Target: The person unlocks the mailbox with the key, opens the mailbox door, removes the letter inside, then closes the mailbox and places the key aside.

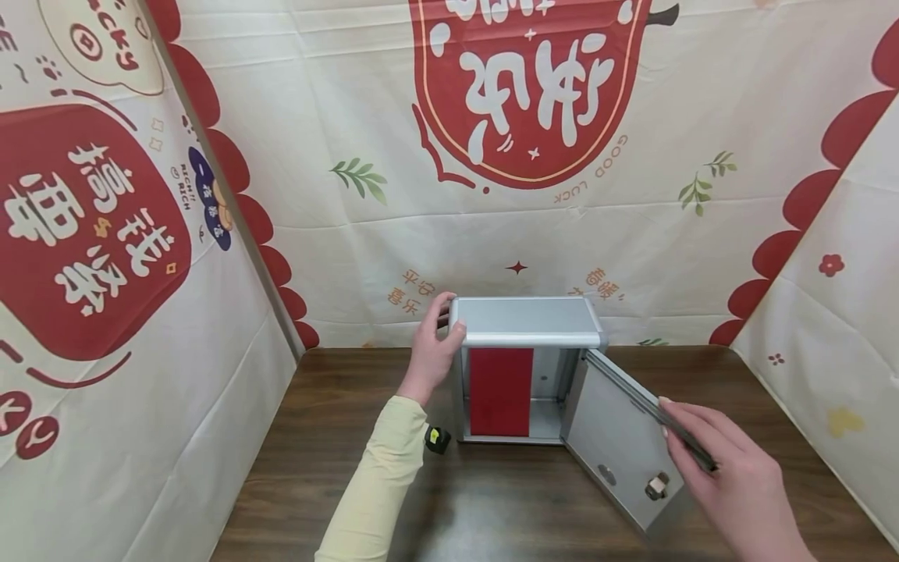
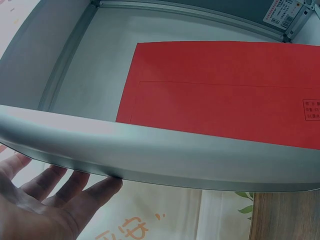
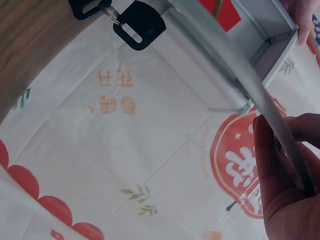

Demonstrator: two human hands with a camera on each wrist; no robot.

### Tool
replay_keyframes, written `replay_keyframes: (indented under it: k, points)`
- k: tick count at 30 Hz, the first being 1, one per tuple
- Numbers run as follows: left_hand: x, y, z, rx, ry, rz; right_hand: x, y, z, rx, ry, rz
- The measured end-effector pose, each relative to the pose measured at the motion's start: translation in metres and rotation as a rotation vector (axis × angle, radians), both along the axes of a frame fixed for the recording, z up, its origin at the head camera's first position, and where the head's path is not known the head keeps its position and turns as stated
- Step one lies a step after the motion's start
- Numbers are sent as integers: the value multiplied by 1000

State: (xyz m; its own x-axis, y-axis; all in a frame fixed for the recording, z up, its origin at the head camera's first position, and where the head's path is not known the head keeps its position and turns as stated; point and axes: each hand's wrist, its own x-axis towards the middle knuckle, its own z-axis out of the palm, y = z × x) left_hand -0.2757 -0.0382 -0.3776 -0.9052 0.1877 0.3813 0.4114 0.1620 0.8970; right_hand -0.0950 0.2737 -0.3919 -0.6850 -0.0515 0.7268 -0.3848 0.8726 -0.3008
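Observation:
A silver-grey metal box (image 1: pixel 527 318) stands on the table with its front door swung out to the right. Inside it a red envelope (image 1: pixel 501 393) stands upright toward the left; in the left wrist view the envelope (image 2: pixel 215 90) shows small dark print. My left hand (image 1: pixel 431 351) touches the box's left side near the top corner. Fairly straight fingers (image 2: pixel 95 197) press the outer wall in the left wrist view. My right hand (image 1: pixel 733 468) pinches the free edge of the door (image 1: pixel 625 429) between thumb and fingers. Black-headed keys (image 3: pixel 140 25) hang at the door's outer face.
A small black-and-yellow object (image 1: pixel 437 439), perhaps a tape measure, lies left of the box near my left wrist. The brown wooden table (image 1: pixel 337 437) meets printed cloth walls (image 1: pixel 492 257) at the back and both sides. A lock part (image 1: pixel 656 486) projects from the door's inner face.

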Motion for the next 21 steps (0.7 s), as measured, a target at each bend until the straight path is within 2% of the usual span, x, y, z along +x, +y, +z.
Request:
replay_keyframes:
  k: [12, 21]
  points:
    - [-1, 0, -2, 6, 0, -5, -8, 13, 5, 44, 4, -88]
    - [-1, 1, -1, 6, 12, -2, -9, 11, 5, 41, 13, -107]
